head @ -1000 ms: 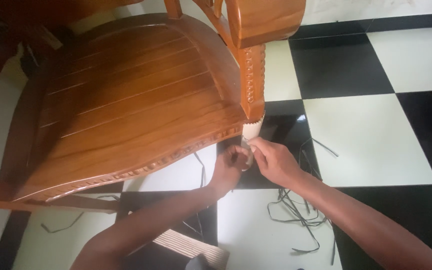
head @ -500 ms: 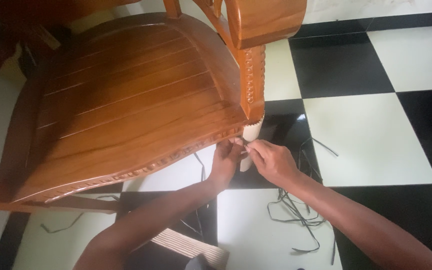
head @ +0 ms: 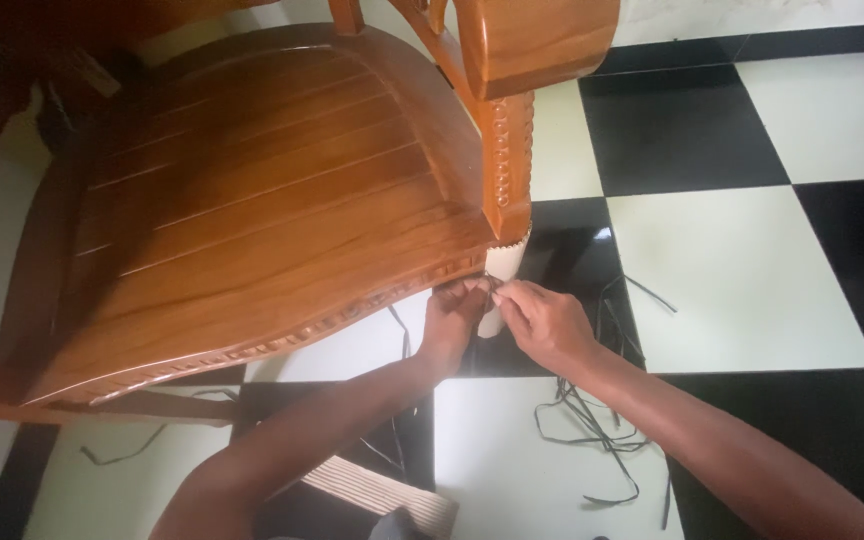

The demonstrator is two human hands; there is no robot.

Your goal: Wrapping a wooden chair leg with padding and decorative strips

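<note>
A brown wooden armchair (head: 282,210) with a slatted seat fills the upper left. Its front right leg (head: 503,262) is wrapped in white padding below the carved post. My left hand (head: 455,318) and my right hand (head: 542,322) meet just under the seat's front edge, beside that wrapped leg. Both pinch a thin dark strap (head: 489,287) between their fingertips, right against the white wrapping. The strap's far end is hidden behind my fingers.
Several loose dark straps (head: 592,415) lie tangled on the black and white tiled floor (head: 742,270) to the right of my arms. One more strap (head: 122,450) lies under the chair's left side. A ribbed pale object (head: 377,490) sits at the bottom edge.
Both hands have moved up slightly along the wrapped leg, closer to the seat's front edge, staying pinched together on the strap.
</note>
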